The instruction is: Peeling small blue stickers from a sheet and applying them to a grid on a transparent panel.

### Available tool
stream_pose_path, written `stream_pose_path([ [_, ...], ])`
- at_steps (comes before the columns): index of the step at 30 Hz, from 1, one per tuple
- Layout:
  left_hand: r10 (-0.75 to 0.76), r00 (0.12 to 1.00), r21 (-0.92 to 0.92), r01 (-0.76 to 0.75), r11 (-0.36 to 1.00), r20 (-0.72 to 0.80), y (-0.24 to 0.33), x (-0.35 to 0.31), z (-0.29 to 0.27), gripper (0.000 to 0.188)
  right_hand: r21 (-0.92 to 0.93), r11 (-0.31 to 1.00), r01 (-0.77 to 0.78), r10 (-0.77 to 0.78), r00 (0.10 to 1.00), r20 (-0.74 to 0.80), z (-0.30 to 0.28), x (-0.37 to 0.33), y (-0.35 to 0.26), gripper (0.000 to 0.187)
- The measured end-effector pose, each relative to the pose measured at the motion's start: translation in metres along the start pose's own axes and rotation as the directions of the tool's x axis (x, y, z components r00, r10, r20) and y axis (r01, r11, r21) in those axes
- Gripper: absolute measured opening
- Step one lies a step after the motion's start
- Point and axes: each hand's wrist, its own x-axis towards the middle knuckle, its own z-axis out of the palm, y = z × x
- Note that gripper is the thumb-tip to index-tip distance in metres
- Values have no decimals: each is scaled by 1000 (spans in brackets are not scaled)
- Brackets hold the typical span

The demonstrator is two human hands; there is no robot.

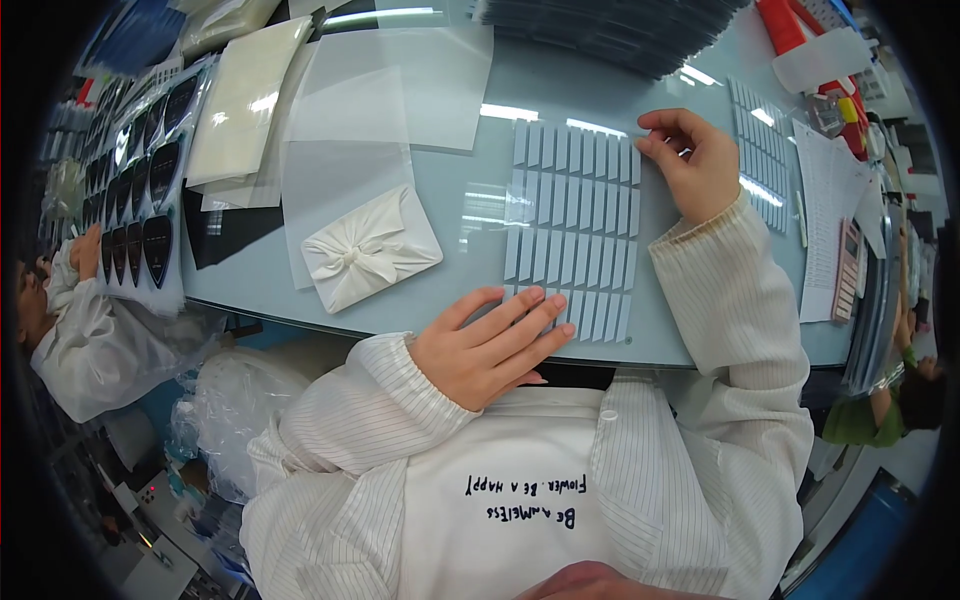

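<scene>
A clear sheet bearing rows of narrow grey-blue strips (572,230) lies on the glass-topped table in front of me. My left hand (495,340) rests across its near left corner, fingers stretched out and palm down. At the far right corner, my right hand (692,165) is closed in a pinch, thumb and forefinger together at the sheet's edge. Whatever sits between those fingertips is too small to make out. To the left of the sheet is a flat white cloth bundle (372,248) tied with a knot on top.
Translucent sheets (440,85) and cream plastic packs (245,105) lie far left, near panels of black teardrop pieces (160,170). A dark stack (610,30) stands at the back. On the right are another strip sheet (760,150), papers (825,230) and a pink calculator (847,270). People sit at both sides.
</scene>
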Motion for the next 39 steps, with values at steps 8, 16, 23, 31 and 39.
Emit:
stream_pose_path([
  [8,-16,1000,-10,16,1000,-15,0,-1,0,59,-236,882,407,-419,908,2,20,-51,-43,18],
  [16,-12,1000,-3,12,1000,-14,2,3,-2,56,-446,853,269,-363,922,-138,21,-29,-29,11],
  [23,-16,999,14,17,1000,-29,2,1,0,56,-463,690,556,-549,819,166,25,-57,-56,16],
  [31,-26,996,-17,25,1000,-85,3,0,3,44,-186,708,682,-645,731,222,38,-82,-69,21],
  [39,-39,997,-57,35,998,-71,5,-8,12,39,-15,761,648,-647,761,57,44,-109,-73,12],
])
